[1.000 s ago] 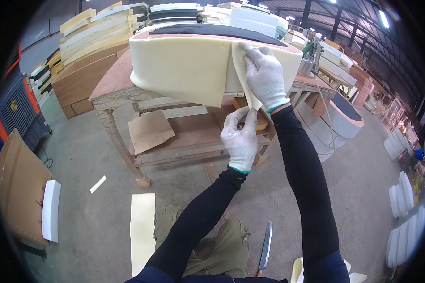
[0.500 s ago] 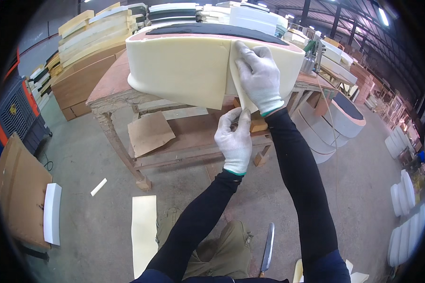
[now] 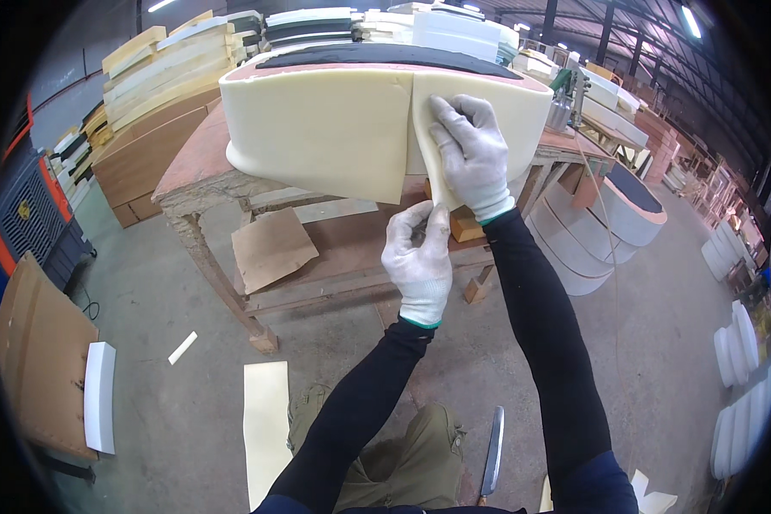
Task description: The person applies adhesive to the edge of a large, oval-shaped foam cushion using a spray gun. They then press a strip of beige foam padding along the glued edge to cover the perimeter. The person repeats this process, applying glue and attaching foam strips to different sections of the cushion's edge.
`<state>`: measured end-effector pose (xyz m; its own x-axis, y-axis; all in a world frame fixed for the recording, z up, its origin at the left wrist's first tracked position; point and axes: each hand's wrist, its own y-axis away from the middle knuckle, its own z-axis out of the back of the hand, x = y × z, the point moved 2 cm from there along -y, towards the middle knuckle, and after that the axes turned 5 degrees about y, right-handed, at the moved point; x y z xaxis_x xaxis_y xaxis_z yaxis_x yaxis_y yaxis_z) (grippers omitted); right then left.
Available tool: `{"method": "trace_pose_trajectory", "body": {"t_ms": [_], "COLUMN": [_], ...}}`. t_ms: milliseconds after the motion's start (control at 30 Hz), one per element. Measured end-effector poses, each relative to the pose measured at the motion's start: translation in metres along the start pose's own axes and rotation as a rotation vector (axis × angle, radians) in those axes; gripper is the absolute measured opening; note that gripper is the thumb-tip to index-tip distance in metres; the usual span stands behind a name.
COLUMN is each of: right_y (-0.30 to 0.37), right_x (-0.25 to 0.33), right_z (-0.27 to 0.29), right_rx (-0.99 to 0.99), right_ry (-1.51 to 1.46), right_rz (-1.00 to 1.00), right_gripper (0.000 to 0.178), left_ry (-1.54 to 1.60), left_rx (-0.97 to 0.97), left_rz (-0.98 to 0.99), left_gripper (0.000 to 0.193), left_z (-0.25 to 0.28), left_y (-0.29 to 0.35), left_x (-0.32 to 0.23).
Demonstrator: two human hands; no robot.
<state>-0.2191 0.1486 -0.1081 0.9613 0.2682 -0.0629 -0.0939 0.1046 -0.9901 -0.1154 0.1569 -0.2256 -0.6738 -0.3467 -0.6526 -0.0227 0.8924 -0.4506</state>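
A cream foam sheet (image 3: 317, 128) wraps the outside of a large rounded block with a pink and black top (image 3: 385, 58). Its two ends meet at an upright seam on the near side, and the right-hand end is folded outward as a flap. My left hand (image 3: 418, 261), in a white knit glove, pinches the lower corner of that flap between thumb and fingertips. Above it, my gloved right hand (image 3: 475, 154) is closed on the flap's edge, fingers bent against the foam. A strip of the block's side shows in the gap between the ends.
The block rests on a worn wooden table (image 3: 197, 171); a cardboard piece (image 3: 272, 248) lies on its lower shelf. On the floor are a long-bladed knife (image 3: 493, 454) and a foam strip (image 3: 266, 428). Stacked foam parts (image 3: 176, 77) stand behind; grey rounded blocks (image 3: 574, 244) stand right.
My right hand has slid a little down the flap's edge. The left hand keeps its pinch at the lower corner. The view has shifted slightly.
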Motion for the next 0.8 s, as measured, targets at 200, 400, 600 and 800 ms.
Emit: {"method": "trace_pose_trajectory", "body": {"t_ms": [200,400,600,800], "right_y": [0.006,0.013,0.016,0.016], "right_x": [-0.003,-0.005,-0.008,-0.005], "right_z": [-0.004,-0.018,-0.025,-0.024], "right_rx": [-0.054,-0.121,-0.126,-0.08], "right_ry": [-0.036,-0.084,-0.044,0.046], "right_rz": [0.011,-0.014,0.01,0.042], "right_gripper": [0.03,0.03,0.031,0.036], "left_ry": [-0.125,-0.232,-0.278,-0.163], "left_rx": [0.022,0.036,0.037,0.002], "left_rz": [-0.164,-0.291,-0.332,-0.162], "left_gripper": [0.016,0.016,0.017,0.019], "left_z": [0.001,0.009,0.015,0.017], "left_y": [0.001,-0.006,-0.013,-0.017], "left_x": [-0.002,-0.004,0.004,0.017]}}
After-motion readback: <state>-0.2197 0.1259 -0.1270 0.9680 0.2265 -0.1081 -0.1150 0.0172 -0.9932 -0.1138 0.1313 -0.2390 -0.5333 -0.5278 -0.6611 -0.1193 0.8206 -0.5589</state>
